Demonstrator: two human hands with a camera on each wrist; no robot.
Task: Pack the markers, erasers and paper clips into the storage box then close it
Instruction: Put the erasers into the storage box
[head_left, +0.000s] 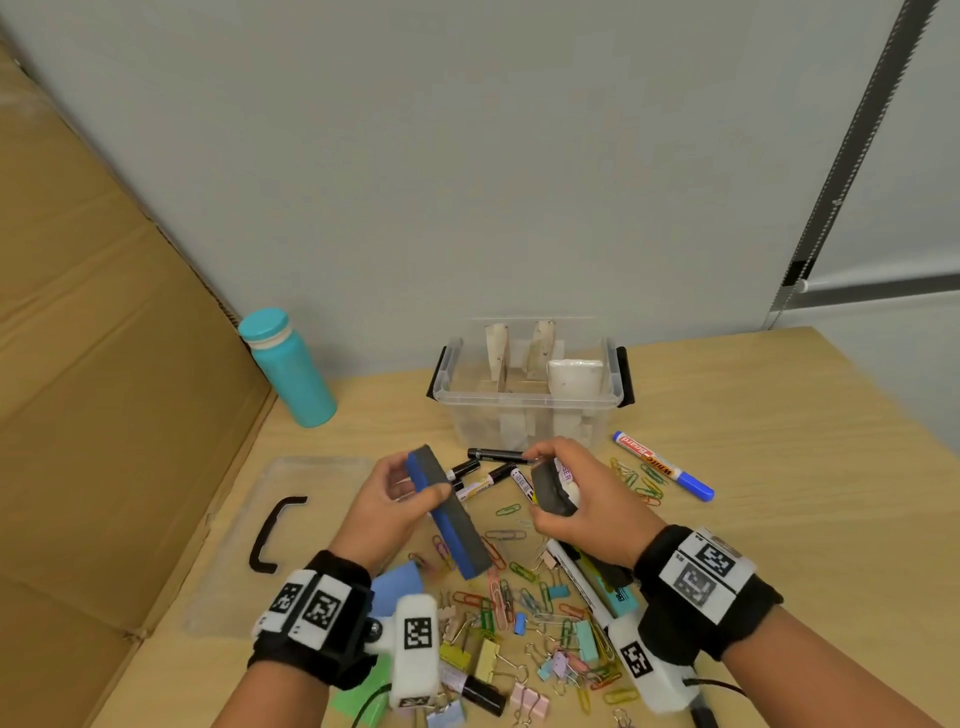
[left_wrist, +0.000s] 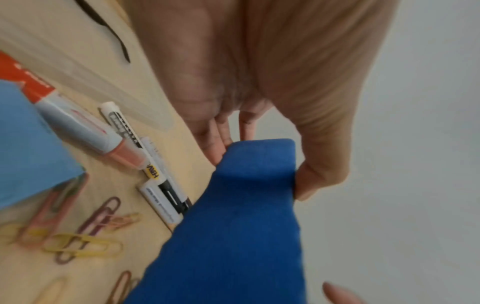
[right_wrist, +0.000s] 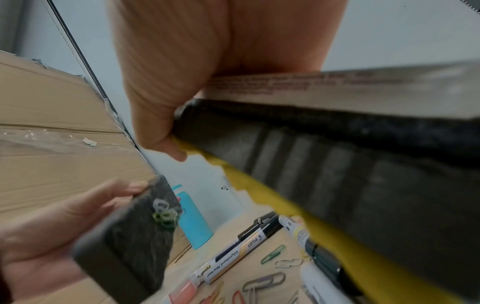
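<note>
The blue eraser (head_left: 451, 517) is a long block, blue foam on one side and dark grey felt on the other, and a few small paper clips cling to the felt in the right wrist view. The left hand (head_left: 382, 512) has its grip clamped on the far end, thumb on one face and fingers on the other, holding it tilted above the tabletop (head_left: 779, 493). Just right of that grip, the right hand (head_left: 587, 506) has its grip closed round a second eraser (head_left: 550, 491), dark felt with a yellow layer and a printed pale back. Both erasers are held clear of the tabletop, near each other but apart.

Beyond both grips stands the clear box (head_left: 530, 402), open, with black latches on its sides; white and pale pieces lie inside it. Between the grips and the box lie several markers (head_left: 493, 470) with black caps. Right of the right grip lies a blue-capped marker (head_left: 662, 465) beside a few clips. Under and nearer than the grips, coloured paper clips (head_left: 519, 597) and binder clips are scattered. Left of the left grip the clear lid (head_left: 234, 545) lies flat, and farther off stands a teal bottle (head_left: 288, 366).
</note>
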